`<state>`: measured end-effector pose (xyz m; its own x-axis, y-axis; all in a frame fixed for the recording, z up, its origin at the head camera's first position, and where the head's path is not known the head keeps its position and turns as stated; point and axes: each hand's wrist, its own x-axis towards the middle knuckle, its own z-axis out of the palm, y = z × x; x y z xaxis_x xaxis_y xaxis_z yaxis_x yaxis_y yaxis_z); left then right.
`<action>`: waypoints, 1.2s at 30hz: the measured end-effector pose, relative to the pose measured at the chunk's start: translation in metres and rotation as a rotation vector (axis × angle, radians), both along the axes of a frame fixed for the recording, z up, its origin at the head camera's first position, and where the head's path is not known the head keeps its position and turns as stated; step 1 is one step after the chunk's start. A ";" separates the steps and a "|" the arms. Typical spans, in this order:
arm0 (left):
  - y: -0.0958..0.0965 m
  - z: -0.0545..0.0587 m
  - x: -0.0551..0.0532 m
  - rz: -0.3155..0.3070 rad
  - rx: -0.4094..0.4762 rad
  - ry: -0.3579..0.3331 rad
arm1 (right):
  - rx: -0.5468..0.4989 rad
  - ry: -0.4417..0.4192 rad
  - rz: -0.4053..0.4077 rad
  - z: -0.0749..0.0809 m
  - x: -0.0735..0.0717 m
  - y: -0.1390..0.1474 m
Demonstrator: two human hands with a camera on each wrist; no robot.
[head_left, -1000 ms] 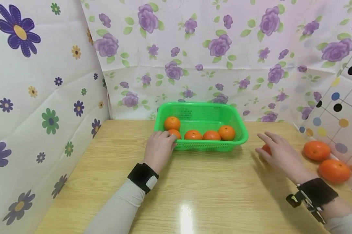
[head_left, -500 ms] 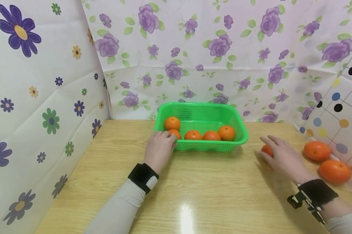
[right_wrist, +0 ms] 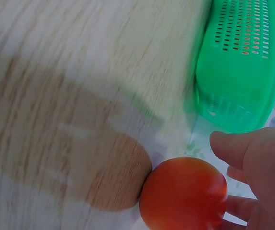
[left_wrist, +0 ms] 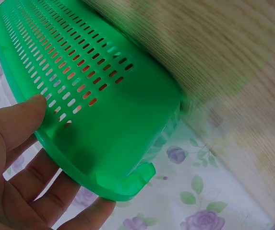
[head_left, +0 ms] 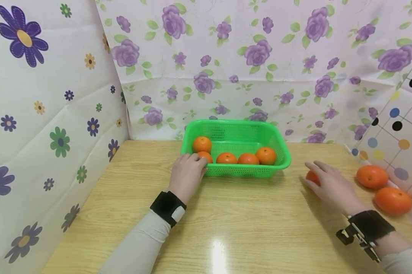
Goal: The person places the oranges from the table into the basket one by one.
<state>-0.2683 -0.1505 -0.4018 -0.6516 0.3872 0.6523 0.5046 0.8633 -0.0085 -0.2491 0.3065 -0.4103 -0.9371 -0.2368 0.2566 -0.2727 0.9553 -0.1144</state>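
Note:
In the head view my left hand (head_left: 188, 171) grips the near left corner of the green plastic basket (head_left: 241, 170). The left wrist view shows its thumb on the perforated wall and its fingers under the rim (left_wrist: 75, 175). My right hand (head_left: 332, 186) is at an orange (head_left: 313, 177) on the table right of the basket, partly hidden by the hand. In the right wrist view the same orange (right_wrist: 183, 194) looks red and smooth; the fingers reach along its far side, while the thumb (right_wrist: 228, 148) stands apart from it.
Several oranges lie in the basket, among them one orange (head_left: 202, 145) at its left and another orange (head_left: 265, 156) at its right. Two more oranges (head_left: 372, 176) lie by the right-hand wall. Flowered sheets (head_left: 206, 45) enclose the wooden table (head_left: 247, 224).
My right hand has shifted slightly right and toward me, and more of the orange beside it shows. My left hand and the basket have stayed in place.

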 end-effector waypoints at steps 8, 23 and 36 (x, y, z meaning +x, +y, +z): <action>0.001 0.001 0.001 0.014 -0.004 0.000 | 0.013 -0.024 -0.025 -0.001 -0.001 -0.001; 0.001 0.002 0.002 0.014 -0.011 -0.004 | 0.003 -0.005 -0.038 -0.011 -0.003 0.007; 0.001 0.001 0.002 0.013 -0.009 -0.001 | 0.013 0.016 -0.041 -0.011 -0.001 0.006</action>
